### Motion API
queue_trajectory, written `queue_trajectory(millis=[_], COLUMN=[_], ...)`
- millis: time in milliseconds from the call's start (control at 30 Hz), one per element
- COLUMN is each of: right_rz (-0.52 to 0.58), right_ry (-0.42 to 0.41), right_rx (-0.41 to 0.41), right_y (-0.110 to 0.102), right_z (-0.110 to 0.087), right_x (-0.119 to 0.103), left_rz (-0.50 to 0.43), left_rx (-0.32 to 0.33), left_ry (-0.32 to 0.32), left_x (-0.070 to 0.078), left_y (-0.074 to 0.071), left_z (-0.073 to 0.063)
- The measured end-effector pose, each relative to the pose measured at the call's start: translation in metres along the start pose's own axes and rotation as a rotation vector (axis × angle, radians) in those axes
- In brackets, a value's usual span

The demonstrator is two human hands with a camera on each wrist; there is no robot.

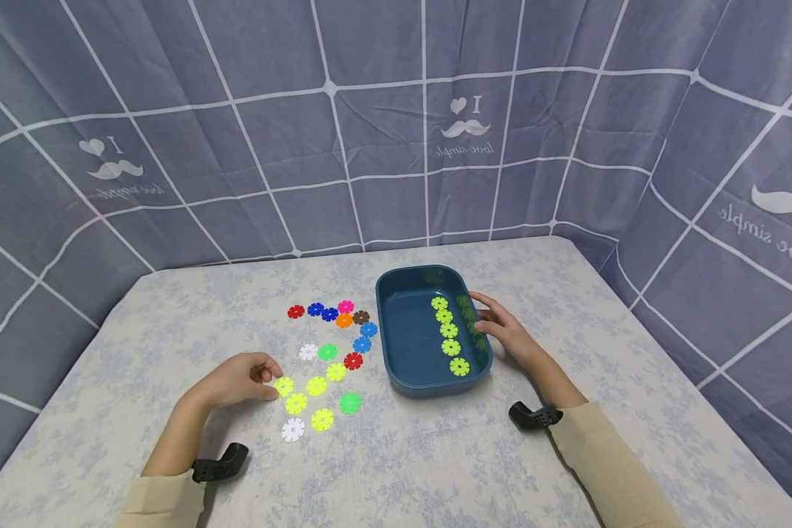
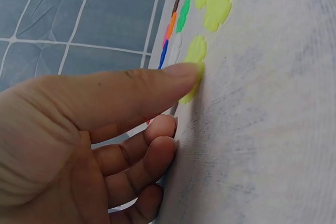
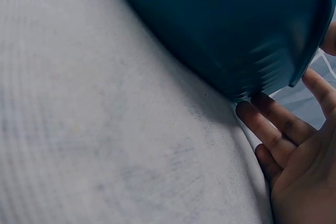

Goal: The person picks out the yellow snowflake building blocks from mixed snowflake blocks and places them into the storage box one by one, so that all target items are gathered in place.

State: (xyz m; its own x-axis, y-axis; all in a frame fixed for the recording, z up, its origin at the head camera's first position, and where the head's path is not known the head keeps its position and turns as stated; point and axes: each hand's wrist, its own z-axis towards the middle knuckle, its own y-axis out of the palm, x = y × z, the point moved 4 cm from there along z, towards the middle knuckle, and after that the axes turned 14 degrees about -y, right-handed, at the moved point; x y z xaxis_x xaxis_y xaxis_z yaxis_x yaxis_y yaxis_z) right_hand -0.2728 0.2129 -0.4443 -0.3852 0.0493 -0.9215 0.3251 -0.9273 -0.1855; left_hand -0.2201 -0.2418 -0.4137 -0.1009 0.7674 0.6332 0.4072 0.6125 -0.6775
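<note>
1. The left hand [image 1: 240, 381] pinches a yellow disc [image 1: 284, 386] between thumb and finger, out beyond the blue tray's [image 1: 411, 345] left edge
2. The right hand [image 1: 511, 337] grips the blue tray by its right edge, thumb over the rim and fingers outside
3. Five tray discs [image 1: 449, 330], all yellow, lie in a row along that right edge
4. Loose coloured discs [image 1: 328, 352] trail toward the far edge of the patterned surface [image 1: 396, 469]

"What covers the table [image 1: 534, 279]?"
"A pale cloth [image 1: 383, 469] with blue patterning."
"And on it?"
"A teal bin [image 1: 409, 345] nearer the far edge; flat coloured discs [image 1: 333, 374] between it and the left edge."
</note>
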Motion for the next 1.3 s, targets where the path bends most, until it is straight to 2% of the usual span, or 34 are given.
queue_trajectory(millis=[200,467,633,1067,1300], right_rz=[-0.002,-0.016,-0.017,0.001,-0.008], right_ry=[-0.002,-0.012,-0.01,-0.005,-0.003], right_rx=[-0.002,-0.002,0.002,0.002,0.001], right_y=[0.0,-0.001,-0.001,0.001,0.001], right_z=[0.0,-0.001,-0.001,-0.001,0.0], right_x=[-0.001,-0.001,-0.002,-0.001,-0.003], left_rz=[-0.012,-0.024,-0.024,-0.071,-0.085], left_rx=[0.003,0.021,0.03,0.052,0.077], left_ry=[0.025,0.024,0.014,0.05,0.048], left_x=[0.004,0.005,0.004,0.0,0.002], left_y=[0.003,0.006,0.004,-0.003,-0.006], left_z=[0.0,0.003,0.003,0.002,0.003])
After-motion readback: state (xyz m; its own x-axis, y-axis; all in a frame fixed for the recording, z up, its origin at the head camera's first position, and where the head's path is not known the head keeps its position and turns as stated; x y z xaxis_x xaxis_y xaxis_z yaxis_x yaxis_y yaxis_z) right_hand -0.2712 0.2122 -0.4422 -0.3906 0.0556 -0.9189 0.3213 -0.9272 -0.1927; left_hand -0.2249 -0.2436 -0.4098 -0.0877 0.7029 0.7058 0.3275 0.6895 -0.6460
